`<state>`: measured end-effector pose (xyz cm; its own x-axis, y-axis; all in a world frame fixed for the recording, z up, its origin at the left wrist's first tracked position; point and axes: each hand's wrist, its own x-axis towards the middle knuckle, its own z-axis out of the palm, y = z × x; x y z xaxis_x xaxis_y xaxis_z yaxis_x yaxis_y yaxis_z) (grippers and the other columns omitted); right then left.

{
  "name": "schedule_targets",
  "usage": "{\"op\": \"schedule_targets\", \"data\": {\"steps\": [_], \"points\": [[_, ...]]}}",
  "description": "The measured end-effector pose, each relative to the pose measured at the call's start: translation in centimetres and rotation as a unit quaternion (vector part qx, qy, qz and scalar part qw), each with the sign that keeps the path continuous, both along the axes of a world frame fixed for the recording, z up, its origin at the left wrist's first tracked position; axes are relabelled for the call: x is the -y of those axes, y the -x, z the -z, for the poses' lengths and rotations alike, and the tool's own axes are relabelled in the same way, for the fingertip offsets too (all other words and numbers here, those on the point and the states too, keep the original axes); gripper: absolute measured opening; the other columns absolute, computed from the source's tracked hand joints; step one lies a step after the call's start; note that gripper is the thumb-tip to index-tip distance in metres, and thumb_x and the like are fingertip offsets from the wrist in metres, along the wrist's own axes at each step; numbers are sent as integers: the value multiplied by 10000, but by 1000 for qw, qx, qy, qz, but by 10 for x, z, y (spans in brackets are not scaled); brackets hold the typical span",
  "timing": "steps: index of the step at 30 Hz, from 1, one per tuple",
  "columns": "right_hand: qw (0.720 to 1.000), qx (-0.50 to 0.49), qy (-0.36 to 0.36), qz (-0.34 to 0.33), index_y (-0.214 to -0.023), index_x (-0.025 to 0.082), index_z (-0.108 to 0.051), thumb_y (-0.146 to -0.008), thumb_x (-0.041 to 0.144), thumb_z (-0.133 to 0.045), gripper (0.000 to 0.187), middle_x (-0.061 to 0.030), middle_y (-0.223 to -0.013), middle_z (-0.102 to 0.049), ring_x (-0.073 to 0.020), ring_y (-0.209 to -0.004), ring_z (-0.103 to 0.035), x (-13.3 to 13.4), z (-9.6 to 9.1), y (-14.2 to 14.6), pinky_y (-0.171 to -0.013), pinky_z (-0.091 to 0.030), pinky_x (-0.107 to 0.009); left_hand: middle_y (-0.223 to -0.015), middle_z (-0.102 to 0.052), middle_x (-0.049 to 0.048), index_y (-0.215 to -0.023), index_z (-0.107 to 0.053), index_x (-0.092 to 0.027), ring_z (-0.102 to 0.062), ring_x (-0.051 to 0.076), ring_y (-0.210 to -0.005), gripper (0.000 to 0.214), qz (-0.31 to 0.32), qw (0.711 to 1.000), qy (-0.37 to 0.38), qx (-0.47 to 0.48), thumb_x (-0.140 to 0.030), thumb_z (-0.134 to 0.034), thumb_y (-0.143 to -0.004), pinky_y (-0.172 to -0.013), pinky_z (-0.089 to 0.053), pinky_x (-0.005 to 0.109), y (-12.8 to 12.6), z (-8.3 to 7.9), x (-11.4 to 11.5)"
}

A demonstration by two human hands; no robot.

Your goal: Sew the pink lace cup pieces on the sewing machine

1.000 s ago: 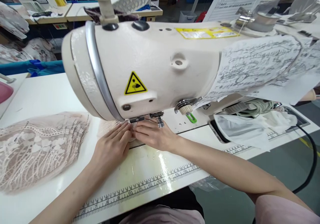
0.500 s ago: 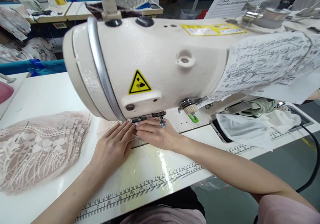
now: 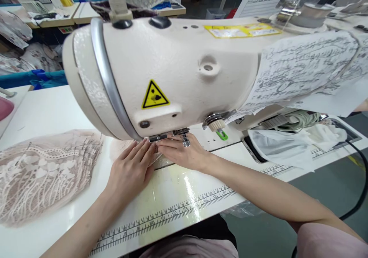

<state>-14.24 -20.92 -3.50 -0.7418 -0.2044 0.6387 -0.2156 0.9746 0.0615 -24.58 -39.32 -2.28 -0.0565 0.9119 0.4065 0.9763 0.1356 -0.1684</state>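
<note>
A cream sewing machine (image 3: 172,70) fills the middle of the view. Under its head lies a small pink lace piece (image 3: 122,146), mostly hidden by the machine and my hands. My left hand (image 3: 130,170) lies flat on this lace with its fingers stretched toward the presser foot (image 3: 156,138). My right hand (image 3: 184,152), with a ring on one finger, presses down on the lace from the right, fingertips meeting those of the left hand just below the foot.
A stack of pink lace pieces (image 3: 43,170) lies on the white table (image 3: 57,108) at left. A printed ruler (image 3: 172,212) runs along the front edge. White cloth (image 3: 281,147) and a coiled cable (image 3: 296,120) sit at right. Patterned paper (image 3: 301,70) drapes over the machine arm.
Both hands stay at the presser foot, shifted only slightly. The view has shifted a little.
</note>
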Motion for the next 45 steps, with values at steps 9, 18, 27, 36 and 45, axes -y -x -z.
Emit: {"op": "schedule_targets", "data": {"steps": [9, 18, 27, 36, 45], "points": [[998, 49, 21, -21, -827, 183, -647, -903, 76, -511, 189, 34, -922, -727, -105, -732, -637, -7, -1, 3, -609, -384, -285, -1284, -634, 140, -1304, -581, -113, -634, 288, -1156, 403, -10, 1000, -2, 13, -237, -486, -932, -964, -532, 453, -3, 2, -1], [996, 62, 59, -8, -817, 195, -678, -951, 137, -477, 248, 21, -791, -708, -110, -621, -551, -11, -4, 4, -553, -364, -285, -1241, -660, 160, -1276, -602, -97, -660, 296, -1098, 386, -13, 1000, 9, -11, -241, -468, -944, -929, -532, 460, -1, 2, -3], [975, 177, 133, 35, -881, 224, -719, -957, 208, -512, 221, 4, -748, -692, -142, -724, -585, -12, -1, 8, -662, -419, -285, -1249, -656, 162, -1343, -549, -112, -665, 310, -1070, 440, -31, 999, 28, 1, -240, -485, -927, -951, -501, 482, 2, 5, -3], [992, 120, 16, 30, -949, 226, -699, -952, 118, -473, 251, 10, -931, -720, -144, -739, -580, -11, 2, 8, -588, -380, -304, -1271, -646, 113, -1285, -566, -78, -630, 264, -1161, 360, 30, 999, 9, -32, -151, -464, -948, -992, -468, 448, 3, 2, -2], [994, 32, -87, 57, -997, 213, -671, -917, 44, -469, 275, 38, -1022, -712, -105, -737, -589, 3, -5, -4, -579, -342, -301, -1260, -653, 125, -1266, -595, -98, -632, 264, -1160, 367, 29, 999, 12, 20, -195, -442, -947, -1128, -364, 487, 12, 2, 4]]}}
